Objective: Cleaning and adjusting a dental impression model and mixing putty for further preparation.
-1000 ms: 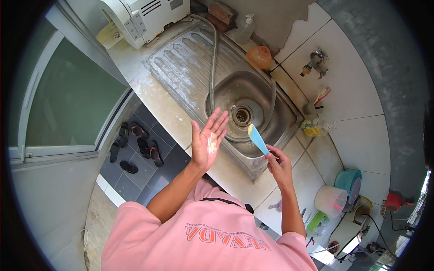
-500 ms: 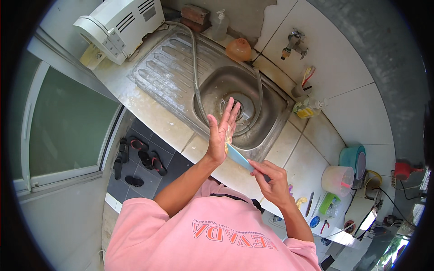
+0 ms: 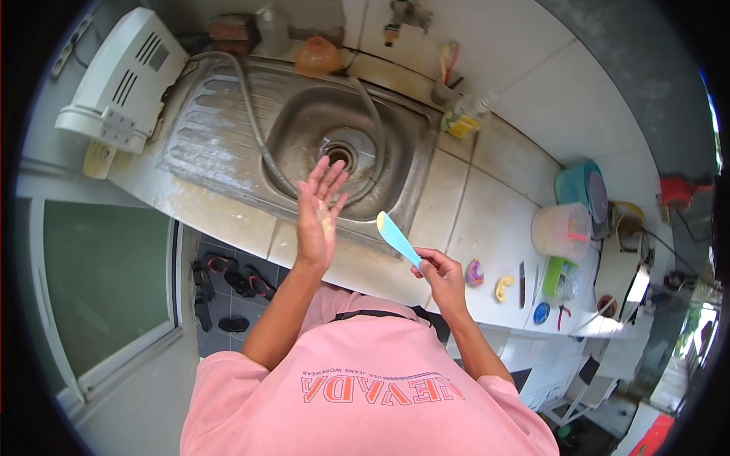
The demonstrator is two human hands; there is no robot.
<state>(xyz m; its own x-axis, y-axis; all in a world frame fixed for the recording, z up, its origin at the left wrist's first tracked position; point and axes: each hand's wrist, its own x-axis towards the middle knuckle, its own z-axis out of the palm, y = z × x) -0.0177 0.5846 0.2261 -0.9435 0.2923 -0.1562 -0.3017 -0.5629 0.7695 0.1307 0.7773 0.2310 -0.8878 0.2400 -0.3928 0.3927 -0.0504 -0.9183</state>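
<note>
My left hand point(image 3: 318, 224) is held palm up over the front edge of the sink, fingers stretched apart. Pale yellow paste is smeared on its palm. My right hand point(image 3: 441, 277) grips the handle of a light blue plastic spatula point(image 3: 397, 238) over the counter. The blade points up and left, with pale yellow paste on its rounded tip. A gap separates the blade from my left hand. Right of my right hand lie a purple-and-yellow curved piece point(image 3: 474, 273) and a pale yellow horseshoe-shaped piece point(image 3: 505, 288).
A steel sink point(image 3: 277, 144) with a grey hose point(image 3: 255, 125) lies ahead. A white machine point(image 3: 133, 83) stands at left. Along the right counter are a dark flat tool point(image 3: 522, 285), red-handled pliers point(image 3: 563, 316), a green container point(image 3: 557, 275) and a translucent tub point(image 3: 561, 230). Sandals point(image 3: 239, 283) lie on the floor.
The spatula has left my left palm and moved right with my right hand, its tip now pointing upward. My left hand has opened wider. The view has shifted toward the right counter.
</note>
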